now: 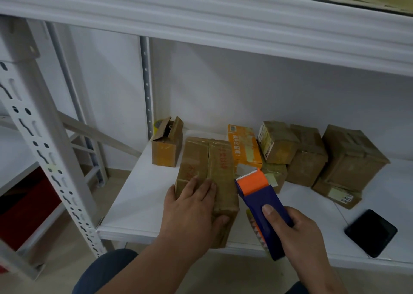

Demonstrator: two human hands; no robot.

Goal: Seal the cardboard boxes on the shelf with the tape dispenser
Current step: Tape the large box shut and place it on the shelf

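Head cam: left hand [193, 201] lies flat, fingers spread, pinning the box [206, 182] so it won't slide, while right hand [297, 229] wraps the dispenser [260, 201], blade aimed at the seam.

A long brown cardboard box [207, 182] lies lengthwise near the front edge of the white metal shelf [134, 204], with the left hand [192, 206] flat on its near end and the blue-and-orange tape dispenser [261, 206], held in the right hand [299, 229], just to its right. Behind it to the left stands a small open-flapped cardboard box [166, 146]; behind to the right an orange printed carton [244, 147] leans by a cluster of small brown cardboard boxes [312, 155]. A flat black phone [371, 232] lies at the front right.
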